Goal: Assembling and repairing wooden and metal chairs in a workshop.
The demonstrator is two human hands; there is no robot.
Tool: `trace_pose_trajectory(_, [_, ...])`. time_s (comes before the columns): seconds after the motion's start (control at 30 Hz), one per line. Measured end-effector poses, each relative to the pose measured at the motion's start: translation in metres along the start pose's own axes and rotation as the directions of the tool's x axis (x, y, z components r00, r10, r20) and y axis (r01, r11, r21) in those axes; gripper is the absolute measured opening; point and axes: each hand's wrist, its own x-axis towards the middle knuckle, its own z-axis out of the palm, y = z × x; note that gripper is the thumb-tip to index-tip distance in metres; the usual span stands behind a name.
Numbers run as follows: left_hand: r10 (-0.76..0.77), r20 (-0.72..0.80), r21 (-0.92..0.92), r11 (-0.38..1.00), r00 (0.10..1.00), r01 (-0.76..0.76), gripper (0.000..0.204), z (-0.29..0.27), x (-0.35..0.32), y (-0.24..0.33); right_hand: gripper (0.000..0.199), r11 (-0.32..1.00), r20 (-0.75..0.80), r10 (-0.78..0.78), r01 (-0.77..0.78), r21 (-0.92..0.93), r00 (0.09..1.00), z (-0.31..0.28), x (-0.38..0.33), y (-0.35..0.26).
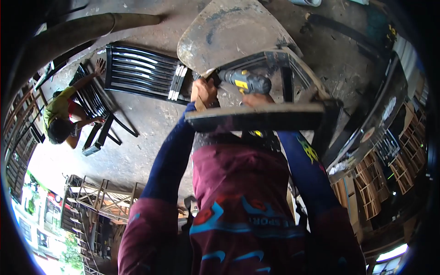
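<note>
My right hand (257, 99) is wrapped round the handle of a grey and yellow power drill (250, 82), its nose toward the left. My left hand (205, 91) is closed close to the drill's nose, beside a small tan piece (200, 105); what its fingers grip cannot be made out. A black wooden bar (256, 120) with a bare pale edge crosses in front of my wrists and partly hides the right hand. It appears to belong to the black furniture frame (287, 78) around the drill. Behind the hands stands a worn, stained board (233, 30).
A black slatted chair part (142, 71) lies on the floor to the left. Farther left a person (62, 112) crouches, hands on another black slatted piece (94, 98). A long dark curved panel (366, 123) stands at right, with slatted wooden frames (366, 183) beyond it.
</note>
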Motion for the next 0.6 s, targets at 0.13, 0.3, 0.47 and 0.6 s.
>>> trace_pose_trajectory(0.13, [0.026,0.0,0.048,0.999,1.0,-0.026,0.034,0.001,-0.003,-0.002,0.021,0.53,-0.348,-0.225,0.414,0.74,0.91,0.051,-0.014,0.072])
trace_pose_trajectory(0.3, [0.138,0.05,-0.034,0.99,0.989,-0.136,0.04,0.002,0.001,-0.02,0.02,0.602,-0.554,-0.683,0.797,-0.057,0.476,0.067,-0.06,0.171])
trace_pose_trajectory(0.47, [-0.056,0.396,-0.778,0.511,0.917,0.367,0.042,-0.017,-0.016,-0.06,0.04,0.751,-0.398,-0.643,0.64,-0.161,0.655,0.068,-0.119,0.253])
trace_pose_trajectory(0.6, [-0.117,0.148,-0.439,0.882,0.982,0.171,0.032,-0.033,-0.062,-0.098,0.053,0.792,-0.327,-0.608,0.577,-0.198,0.723,0.071,-0.132,0.342])
